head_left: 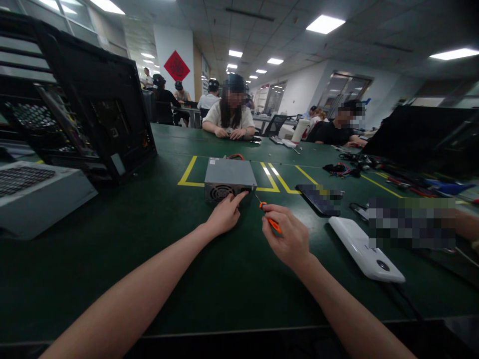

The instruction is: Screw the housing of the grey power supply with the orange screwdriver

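Note:
A grey computer power supply (pixel 230 172) stands on the green table, its fan grille facing me. My left hand (pixel 224 213) is at its front, with the index finger stretched along the lower right of that face and the other fingers bent; it presses on the box without wrapping round it. In my right hand (pixel 287 232) is a screwdriver with an orange handle (pixel 275 225), fingers closed about the grip. Its thin shaft points up and left to the right front corner of the power supply. Whether the tip touches a screw is too small to tell.
A black computer case (pixel 127 124) and another grey metal box (pixel 41 194) stand at left. To the right lie a phone (pixel 318 199), a white power bank (pixel 366 249) and loose cables (pixel 342 169). A person (pixel 230 112) sits opposite; another person's hand shows far right.

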`<state>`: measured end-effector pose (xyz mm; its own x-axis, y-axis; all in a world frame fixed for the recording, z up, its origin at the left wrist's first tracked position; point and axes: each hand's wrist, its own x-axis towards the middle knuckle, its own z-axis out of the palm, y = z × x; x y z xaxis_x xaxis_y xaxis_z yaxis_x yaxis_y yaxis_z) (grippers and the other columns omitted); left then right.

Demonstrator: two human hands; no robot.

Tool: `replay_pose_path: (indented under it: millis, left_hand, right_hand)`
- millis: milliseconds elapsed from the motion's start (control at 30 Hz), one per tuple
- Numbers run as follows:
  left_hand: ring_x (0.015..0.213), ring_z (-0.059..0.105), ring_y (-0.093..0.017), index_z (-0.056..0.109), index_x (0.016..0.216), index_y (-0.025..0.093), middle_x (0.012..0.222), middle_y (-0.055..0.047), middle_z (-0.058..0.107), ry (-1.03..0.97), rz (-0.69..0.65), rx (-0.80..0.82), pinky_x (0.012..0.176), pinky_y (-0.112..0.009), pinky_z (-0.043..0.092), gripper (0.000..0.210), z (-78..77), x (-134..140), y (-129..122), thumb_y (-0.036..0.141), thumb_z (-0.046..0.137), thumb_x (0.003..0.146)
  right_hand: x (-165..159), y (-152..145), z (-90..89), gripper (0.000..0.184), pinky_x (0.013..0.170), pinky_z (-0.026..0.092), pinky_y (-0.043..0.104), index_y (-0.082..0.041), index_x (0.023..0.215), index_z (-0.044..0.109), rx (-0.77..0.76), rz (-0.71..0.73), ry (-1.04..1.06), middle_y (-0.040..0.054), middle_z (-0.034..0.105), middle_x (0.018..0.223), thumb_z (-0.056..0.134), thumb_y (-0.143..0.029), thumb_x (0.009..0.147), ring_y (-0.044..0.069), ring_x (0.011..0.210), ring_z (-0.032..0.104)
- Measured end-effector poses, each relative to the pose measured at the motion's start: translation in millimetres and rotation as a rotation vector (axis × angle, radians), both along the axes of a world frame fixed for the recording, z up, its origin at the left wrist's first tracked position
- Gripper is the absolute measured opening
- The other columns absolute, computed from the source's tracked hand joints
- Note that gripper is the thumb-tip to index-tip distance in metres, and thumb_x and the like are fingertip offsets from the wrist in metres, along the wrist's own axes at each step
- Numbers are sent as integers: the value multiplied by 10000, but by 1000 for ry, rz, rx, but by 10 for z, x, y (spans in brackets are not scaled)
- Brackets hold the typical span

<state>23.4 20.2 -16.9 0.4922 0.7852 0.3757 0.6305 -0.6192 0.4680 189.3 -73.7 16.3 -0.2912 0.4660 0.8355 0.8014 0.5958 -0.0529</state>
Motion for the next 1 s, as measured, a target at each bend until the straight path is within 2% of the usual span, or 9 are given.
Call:
replay_pose_path:
  millis: [167,333,467,533,667,733,833,900,1000]
  left_hand:
    - [814,482,-149,283,1334,260,932,-43,466,-17,-12,15,807,-294,413,598,-6,0,3,78,380,774]
    - [831,483,-155,295,1328,261,920,-40,470,-10,-2,10,803,-293,413,602,-13,2,8,70,384,765]
    - [825,488,-152,292,1328,275,924,-36,475,-15,-3,-5,809,-293,415,604,-2,-5,-2,73,391,768]
    - [825,491,-153,301,1323,274,927,-38,476,-21,-3,-4,804,-292,418,593,2,-7,-7,76,395,771]
    - [816,493,-153,323,1314,271,921,-39,473,-31,4,-1,798,-292,424,542,4,-3,-8,109,387,800]
    - [812,492,-153,310,1324,279,923,-39,469,-30,-3,4,798,-295,424,534,4,0,-6,130,384,816]
    - [826,489,-156,268,1350,285,939,-43,462,-17,-14,29,800,-299,421,549,1,0,-2,152,382,829]
    - [835,488,-158,260,1356,280,943,-45,460,-7,-13,38,802,-298,419,555,-3,-2,2,157,384,829]
    - [831,488,-158,276,1349,273,933,-43,467,-9,-11,21,796,-291,420,562,-14,-2,13,136,387,816]
  right_hand:
    - [-68,-21,-23,184,708,490,341,-188,960,511,-31,10,-146,100,628,976,510,-154,780,210,856,605]
    - [-86,-51,-11,115,717,489,368,-200,861,493,-96,-48,-69,108,580,975,508,-158,755,224,867,584]
    - [-65,-53,-18,171,688,503,314,-211,968,453,-160,-3,50,86,575,968,474,-185,800,190,876,592]
    - [-63,-52,-21,190,691,497,328,-210,967,439,-174,2,31,81,592,966,480,-166,787,193,852,594]
    - [-70,-59,7,111,717,468,369,-215,834,472,-220,32,-82,46,630,882,514,-141,762,201,783,570]
    - [-72,-62,24,96,736,467,369,-213,869,486,-243,47,-53,48,623,897,522,-182,785,201,812,563]
    - [-68,-58,21,193,722,488,352,-200,985,462,-262,8,87,100,555,1032,516,-254,808,211,913,550]
    - [-64,-51,5,226,692,500,338,-194,1010,433,-252,-5,160,114,527,1031,511,-245,804,209,921,552]
    - [-60,-43,-10,191,738,493,348,-202,950,440,-220,51,90,86,569,962,522,-170,781,195,887,568]
